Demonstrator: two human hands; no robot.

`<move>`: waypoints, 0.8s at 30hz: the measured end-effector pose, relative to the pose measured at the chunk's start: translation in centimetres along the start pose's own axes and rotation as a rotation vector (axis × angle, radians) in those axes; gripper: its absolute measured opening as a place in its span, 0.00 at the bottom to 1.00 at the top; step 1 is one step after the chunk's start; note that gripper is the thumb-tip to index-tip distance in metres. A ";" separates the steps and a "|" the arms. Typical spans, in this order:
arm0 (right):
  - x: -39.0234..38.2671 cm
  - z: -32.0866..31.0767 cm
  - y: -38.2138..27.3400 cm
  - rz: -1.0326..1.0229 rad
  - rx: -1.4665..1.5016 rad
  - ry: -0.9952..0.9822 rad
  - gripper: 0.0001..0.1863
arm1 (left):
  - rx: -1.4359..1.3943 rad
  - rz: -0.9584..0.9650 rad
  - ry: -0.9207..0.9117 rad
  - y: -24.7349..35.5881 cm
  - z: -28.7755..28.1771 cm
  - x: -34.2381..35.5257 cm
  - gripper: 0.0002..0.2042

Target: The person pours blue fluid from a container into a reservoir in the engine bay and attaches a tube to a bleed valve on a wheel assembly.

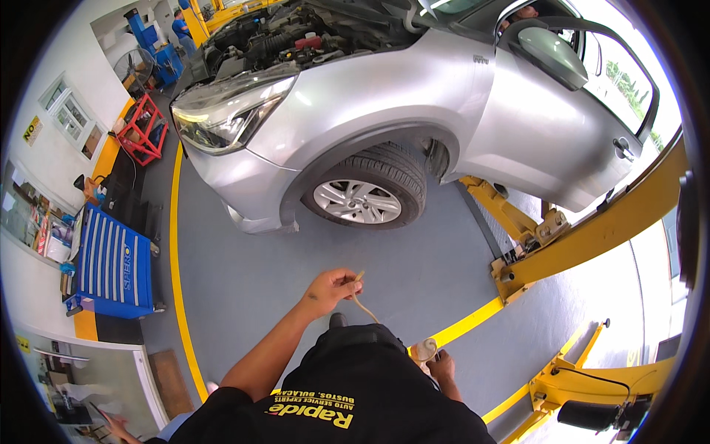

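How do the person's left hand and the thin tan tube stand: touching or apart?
Touching. The head view shows the left hand pinching the thin tan tube between its fingers, the tube's tip poking out above them.

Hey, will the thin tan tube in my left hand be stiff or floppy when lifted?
The thin tan tube is probably floppy, since it curves below your left hand. It's likely light, being slender and pinched near its upper end.
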State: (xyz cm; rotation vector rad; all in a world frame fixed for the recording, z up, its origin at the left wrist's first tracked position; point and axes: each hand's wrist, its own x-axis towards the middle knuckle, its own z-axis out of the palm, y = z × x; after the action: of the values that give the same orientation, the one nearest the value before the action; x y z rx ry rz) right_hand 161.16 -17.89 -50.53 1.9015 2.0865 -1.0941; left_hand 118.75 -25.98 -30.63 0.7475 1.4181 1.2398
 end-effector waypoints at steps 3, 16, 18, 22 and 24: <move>0.9 0.7 0.4 -0.003 -0.022 0.018 0.23 | 0.004 0.013 -0.008 0.2 -0.5 0.0 0.10; 1.8 0.5 -0.5 0.036 -0.002 0.002 0.24 | -0.029 -0.006 -0.016 -0.3 -2.3 1.0 0.10; 1.6 0.4 -0.7 0.055 -0.031 -0.009 0.26 | -0.023 -0.013 -0.029 -0.2 -2.4 1.2 0.10; 1.1 0.6 -0.9 0.086 -0.029 0.058 0.22 | -0.070 0.018 -0.047 0.1 -2.8 1.6 0.10; 0.6 -0.1 -1.5 0.105 0.010 0.051 0.22 | -0.077 0.029 -0.062 0.3 -2.9 1.9 0.10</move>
State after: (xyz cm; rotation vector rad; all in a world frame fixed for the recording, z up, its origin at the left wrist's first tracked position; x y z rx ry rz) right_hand 159.72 -17.33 -50.14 2.0380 1.9847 -1.0463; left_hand 115.49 -24.94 -31.21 0.7495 1.3059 1.2755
